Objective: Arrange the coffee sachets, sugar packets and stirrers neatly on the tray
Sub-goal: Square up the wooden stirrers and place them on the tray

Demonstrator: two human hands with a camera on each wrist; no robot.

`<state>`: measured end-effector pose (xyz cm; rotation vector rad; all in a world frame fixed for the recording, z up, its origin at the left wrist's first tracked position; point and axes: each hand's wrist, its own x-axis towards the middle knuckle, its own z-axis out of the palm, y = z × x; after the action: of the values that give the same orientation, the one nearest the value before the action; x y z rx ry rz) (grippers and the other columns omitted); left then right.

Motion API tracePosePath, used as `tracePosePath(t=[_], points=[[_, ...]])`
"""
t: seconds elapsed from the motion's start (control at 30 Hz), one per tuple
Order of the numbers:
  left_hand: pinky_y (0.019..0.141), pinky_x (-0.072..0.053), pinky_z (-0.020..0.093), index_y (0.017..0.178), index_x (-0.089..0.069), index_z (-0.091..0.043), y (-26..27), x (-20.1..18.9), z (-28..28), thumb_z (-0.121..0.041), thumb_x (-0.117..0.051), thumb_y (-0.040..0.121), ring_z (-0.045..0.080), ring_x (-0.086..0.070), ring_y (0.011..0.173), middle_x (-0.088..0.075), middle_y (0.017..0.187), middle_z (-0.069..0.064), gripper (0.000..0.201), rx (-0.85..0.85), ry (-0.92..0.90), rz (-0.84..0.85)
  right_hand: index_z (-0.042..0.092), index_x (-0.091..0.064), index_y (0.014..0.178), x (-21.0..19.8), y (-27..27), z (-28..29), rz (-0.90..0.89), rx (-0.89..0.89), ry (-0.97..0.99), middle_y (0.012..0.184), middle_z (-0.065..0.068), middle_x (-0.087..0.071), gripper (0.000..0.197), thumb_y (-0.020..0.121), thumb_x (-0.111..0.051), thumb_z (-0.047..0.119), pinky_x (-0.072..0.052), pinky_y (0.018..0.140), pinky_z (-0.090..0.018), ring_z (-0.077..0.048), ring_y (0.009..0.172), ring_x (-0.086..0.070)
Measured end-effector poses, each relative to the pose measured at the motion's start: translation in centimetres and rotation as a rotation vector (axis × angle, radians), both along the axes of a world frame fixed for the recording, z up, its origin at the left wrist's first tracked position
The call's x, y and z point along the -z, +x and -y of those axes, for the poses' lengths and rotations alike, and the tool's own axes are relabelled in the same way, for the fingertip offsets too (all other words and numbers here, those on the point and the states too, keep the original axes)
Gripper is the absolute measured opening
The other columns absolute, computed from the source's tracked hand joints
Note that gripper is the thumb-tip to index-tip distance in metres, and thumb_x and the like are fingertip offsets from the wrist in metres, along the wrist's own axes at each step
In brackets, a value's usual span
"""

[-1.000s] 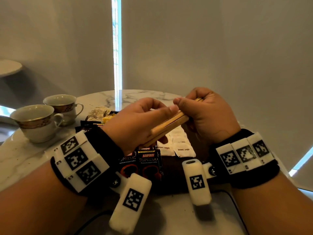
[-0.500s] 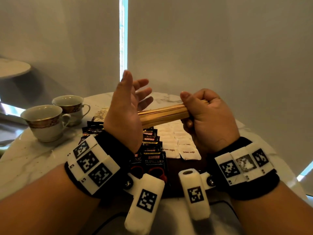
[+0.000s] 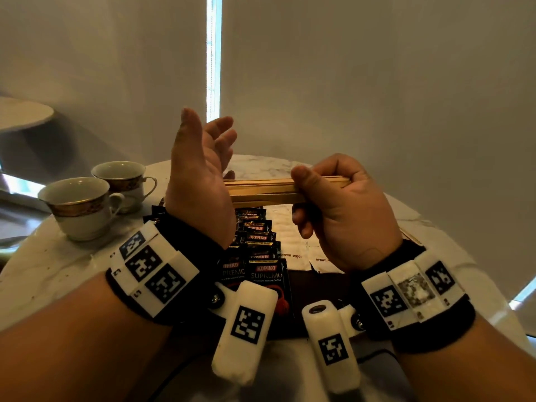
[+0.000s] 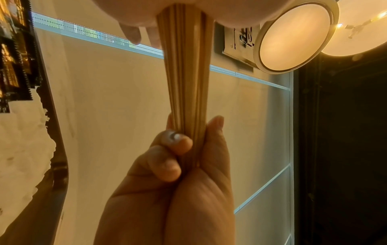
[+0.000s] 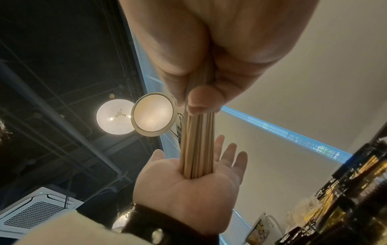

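My right hand point(image 3: 307, 195) grips a bundle of wooden stirrers point(image 3: 261, 190) and holds it level above the tray. My left hand point(image 3: 208, 134) stands upright and open, its palm pressed flat against the bundle's left ends. The right wrist view shows the stirrers point(image 5: 198, 145) butting into the left palm point(image 5: 188, 195). In the left wrist view the right hand's fingers point(image 4: 178, 149) wrap the stirrers point(image 4: 186, 82). Below, black Kopiko coffee sachets point(image 3: 258, 248) lie overlapped in a column on the dark tray point(image 3: 319, 288). White brown sugar packets point(image 3: 290, 242) lie just right of them.
Two gold-banded teacups point(image 3: 84, 204) point(image 3: 121, 178) stand at the left of the round marble table point(image 3: 43, 271). A second small table point(image 3: 23, 111) is further left. A grey wall and a window strip are behind.
My left hand let go of the stirrer bundle, opened and turned upright against its ends. The right hand levelled the bundle from a slant to horizontal.
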<state>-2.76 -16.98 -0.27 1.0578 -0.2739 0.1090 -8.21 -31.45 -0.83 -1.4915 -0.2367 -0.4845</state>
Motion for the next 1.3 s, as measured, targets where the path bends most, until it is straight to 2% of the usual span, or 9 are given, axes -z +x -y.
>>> tracePosePath(t=[0.3, 0.5, 0.7, 0.8, 0.87, 0.97, 1.13, 1.23, 1.3], points=[[0.109, -0.041, 0.049, 0.122, -0.063, -0.024, -0.5, 0.3, 0.6, -0.067, -0.022, 0.095, 0.023, -0.061, 0.122, -0.067, 0.131, 0.005, 0.065, 0.131, 0.081, 0.049, 0.017, -0.054, 0.08, -0.3, 0.0, 0.8, 0.022, 0.106, -0.007, 0.065, -0.008, -0.066, 0.025, 0.074, -0.075, 0.028, -0.04, 0.039, -0.027, -0.022, 0.044, -0.051], [0.075, -0.061, 0.037, 0.112, -0.066, -0.024, -0.4, -0.2, -0.5, -0.048, -0.064, 0.072, 0.021, -0.07, 0.098, -0.072, 0.11, 0.001, 0.047, 0.313, 0.564, 0.19, 0.017, -0.056, 0.076, -1.2, -0.4, 2.3, -0.018, 0.144, -0.109, 0.06, -0.012, -0.062, 0.026, 0.07, -0.079, 0.028, -0.038, 0.039, -0.027, -0.024, 0.041, -0.048], [0.089, -0.059, 0.044, 0.129, -0.053, -0.034, -0.7, 0.3, -0.4, -0.058, -0.082, 0.047, 0.018, -0.072, 0.1, -0.071, 0.114, -0.004, 0.089, 0.453, 0.925, 0.277, 0.012, -0.059, 0.073, -1.0, -0.6, 1.5, -0.067, 0.123, -0.267, 0.063, -0.019, -0.066, 0.024, 0.078, -0.082, 0.017, -0.052, 0.045, -0.051, -0.044, 0.054, -0.063], [0.082, -0.062, 0.042, 0.117, -0.059, -0.038, -1.1, 0.2, -0.3, -0.05, -0.082, 0.069, 0.014, -0.073, 0.087, -0.075, 0.096, -0.005, 0.054, 0.498, 1.118, 0.32, 0.011, -0.058, 0.075, -1.1, -0.9, 1.4, -0.069, 0.1, -0.339, 0.058, -0.013, -0.065, 0.023, 0.079, -0.08, 0.018, -0.043, 0.04, -0.027, -0.022, 0.042, -0.057], [0.072, -0.062, 0.033, 0.104, -0.06, -0.039, -1.2, -0.1, -0.4, -0.037, -0.073, 0.087, 0.012, -0.072, 0.074, -0.074, 0.082, -0.009, 0.022, 0.503, 1.148, 0.328, 0.014, -0.058, 0.073, -1.2, -1.1, 1.2, -0.073, 0.093, -0.369, 0.057, -0.008, -0.065, 0.023, 0.079, -0.08, 0.017, -0.042, 0.039, -0.023, -0.017, 0.042, -0.057], [0.054, -0.049, 0.019, 0.092, -0.06, -0.039, -1.4, -0.3, -0.5, -0.038, -0.068, 0.089, 0.003, -0.061, 0.055, -0.066, 0.063, -0.015, 0.009, 0.456, 1.201, 0.369, 0.014, -0.059, 0.072, -1.1, -1.0, 1.1, -0.038, 0.075, -0.368, 0.058, -0.011, -0.063, 0.023, 0.077, -0.081, 0.017, -0.043, 0.04, -0.024, -0.017, 0.044, -0.058], [0.046, -0.041, 0.012, 0.095, -0.058, -0.039, -1.3, -0.3, -0.6, -0.041, -0.067, 0.091, -0.003, -0.054, 0.049, -0.062, 0.066, -0.009, 0.011, 0.37, 1.254, 0.373, 0.027, -0.064, 0.083, -1.1, -1.0, 1.5, -0.001, 0.112, -0.495, 0.079, -0.008, -0.067, 0.045, 0.068, -0.073, 0.068, -0.053, 0.06, -0.04, -0.023, 0.066, -0.061], [0.046, -0.041, 0.013, 0.093, -0.055, -0.04, -1.4, -0.4, -0.6, -0.041, -0.067, 0.091, -0.004, -0.054, 0.049, -0.06, 0.07, -0.007, 0.013, 0.361, 1.28, 0.371, 0.028, -0.067, 0.098, -1.8, -0.5, 2.7, 0.022, 0.154, -0.254, 0.1, -0.002, -0.067, 0.087, 0.046, -0.054, 0.097, -0.053, 0.065, -0.024, -0.007, 0.08, -0.062], [0.045, -0.04, 0.012, 0.097, -0.054, -0.041, -1.6, -0.5, -0.5, -0.041, -0.067, 0.091, -0.005, -0.054, 0.051, -0.06, 0.073, -0.007, 0.014, 0.367, 1.301, 0.367, 0.025, -0.065, 0.117, -2.8, -0.3, 3.9, 0.047, 0.189, -0.121, 0.119, -0.001, -0.064, 0.102, 0.059, -0.032, 0.102, -0.052, 0.079, -0.027, -0.013, 0.101, -0.062]])
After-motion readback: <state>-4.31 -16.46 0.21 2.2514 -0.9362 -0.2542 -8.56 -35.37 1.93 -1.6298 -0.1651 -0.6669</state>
